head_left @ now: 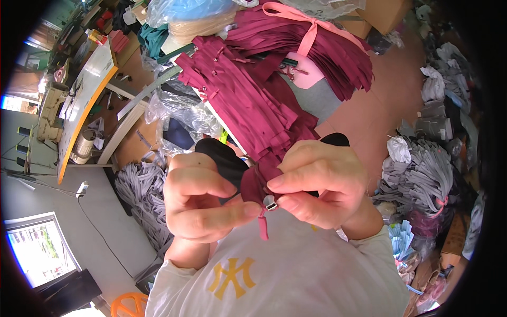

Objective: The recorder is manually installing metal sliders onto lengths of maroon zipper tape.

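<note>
A maroon zipper [253,182] with a silver slider [270,202] and a short maroon cord pull [263,228] is raised in front of my chest. My right hand [325,179] pinches its end between thumb and forefinger, right beside the slider. On the other side, my left hand [200,198] is half curled, with thumb and forefinger apart. Its forefinger tip reaches the zipper's left edge near the slider; whether it touches cannot be made out. Beyond the hands lies a long stack of maroon zippers [237,95], several sliders showing at its far end.
Farther back is a maroon bundle [338,63] tied with a pink strip [308,39]. At left stands a sewing table [87,100] with an orange edge. Grey strips [140,201] pile up at left, and another grey bundle [422,174] lies at right. Clear plastic bags [185,113] lie beside the stack.
</note>
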`<action>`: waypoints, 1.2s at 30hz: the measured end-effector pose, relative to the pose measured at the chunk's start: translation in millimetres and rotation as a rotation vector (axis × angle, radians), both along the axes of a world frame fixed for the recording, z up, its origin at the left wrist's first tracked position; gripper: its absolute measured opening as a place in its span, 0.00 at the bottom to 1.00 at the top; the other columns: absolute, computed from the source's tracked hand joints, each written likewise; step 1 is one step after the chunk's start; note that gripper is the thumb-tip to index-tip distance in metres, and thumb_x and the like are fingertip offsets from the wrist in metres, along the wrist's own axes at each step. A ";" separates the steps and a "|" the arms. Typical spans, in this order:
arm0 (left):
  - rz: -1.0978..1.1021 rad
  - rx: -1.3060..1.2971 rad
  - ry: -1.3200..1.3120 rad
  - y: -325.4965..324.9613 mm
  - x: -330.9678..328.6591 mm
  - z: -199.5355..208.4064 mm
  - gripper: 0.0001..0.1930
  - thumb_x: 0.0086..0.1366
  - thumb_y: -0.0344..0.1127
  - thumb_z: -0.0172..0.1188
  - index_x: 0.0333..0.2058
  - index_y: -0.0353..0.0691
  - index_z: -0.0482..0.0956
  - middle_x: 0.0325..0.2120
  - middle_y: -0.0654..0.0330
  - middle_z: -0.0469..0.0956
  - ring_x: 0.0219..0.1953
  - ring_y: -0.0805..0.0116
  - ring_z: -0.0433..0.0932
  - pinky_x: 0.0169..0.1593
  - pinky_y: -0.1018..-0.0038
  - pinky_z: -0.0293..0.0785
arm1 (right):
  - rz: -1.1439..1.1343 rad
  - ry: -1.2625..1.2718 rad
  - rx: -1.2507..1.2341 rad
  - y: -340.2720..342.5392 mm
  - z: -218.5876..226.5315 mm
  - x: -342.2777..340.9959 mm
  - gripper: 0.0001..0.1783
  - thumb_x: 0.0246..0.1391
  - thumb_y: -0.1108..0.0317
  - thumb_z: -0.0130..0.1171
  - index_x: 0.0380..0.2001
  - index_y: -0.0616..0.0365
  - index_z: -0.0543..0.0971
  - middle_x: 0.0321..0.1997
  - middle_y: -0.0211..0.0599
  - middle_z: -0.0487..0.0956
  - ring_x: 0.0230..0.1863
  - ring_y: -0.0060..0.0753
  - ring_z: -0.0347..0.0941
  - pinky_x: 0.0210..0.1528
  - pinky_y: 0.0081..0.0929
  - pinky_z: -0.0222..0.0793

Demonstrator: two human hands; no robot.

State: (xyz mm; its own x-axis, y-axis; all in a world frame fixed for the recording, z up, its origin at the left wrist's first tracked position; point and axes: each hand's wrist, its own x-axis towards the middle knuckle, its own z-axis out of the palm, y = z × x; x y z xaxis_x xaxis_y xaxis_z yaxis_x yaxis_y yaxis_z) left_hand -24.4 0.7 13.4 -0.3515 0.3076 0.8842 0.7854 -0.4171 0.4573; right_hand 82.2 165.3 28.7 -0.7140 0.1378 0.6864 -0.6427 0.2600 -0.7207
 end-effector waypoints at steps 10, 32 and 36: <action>-0.015 -0.223 0.023 -11.2 -4.9 14.1 0.13 0.42 0.26 0.74 0.31 0.39 0.86 0.22 0.65 0.78 0.21 0.70 0.69 0.26 0.75 0.63 | -0.021 0.009 -0.051 0.1 -3.0 -0.8 0.15 0.42 0.83 0.68 0.37 0.64 0.83 0.29 0.40 0.81 0.25 0.32 0.78 0.27 0.24 0.72; -0.210 -0.207 -0.359 -13.6 10.9 17.1 0.15 0.47 0.20 0.72 0.36 0.29 0.82 0.33 0.50 0.80 0.31 0.62 0.79 0.35 0.71 0.73 | -0.094 0.101 0.002 -2.0 -6.3 -2.7 0.15 0.39 0.81 0.70 0.35 0.61 0.84 0.30 0.38 0.80 0.26 0.32 0.76 0.25 0.23 0.71; -0.230 -0.227 -0.303 -12.0 9.2 16.6 0.14 0.48 0.18 0.71 0.36 0.28 0.82 0.34 0.49 0.80 0.31 0.60 0.79 0.34 0.70 0.73 | -0.107 0.142 -0.007 -2.7 -11.1 -2.4 0.16 0.38 0.80 0.72 0.35 0.62 0.84 0.31 0.38 0.80 0.27 0.33 0.76 0.26 0.25 0.72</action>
State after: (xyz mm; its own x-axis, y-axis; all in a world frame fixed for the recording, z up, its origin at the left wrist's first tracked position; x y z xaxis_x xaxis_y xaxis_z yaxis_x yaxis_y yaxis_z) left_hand -15.2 -11.3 30.0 -0.4842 0.5823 0.6531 0.5005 -0.4279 0.7526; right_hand 79.8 162.6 17.6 -0.5912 0.2133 0.7778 -0.7069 0.3272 -0.6271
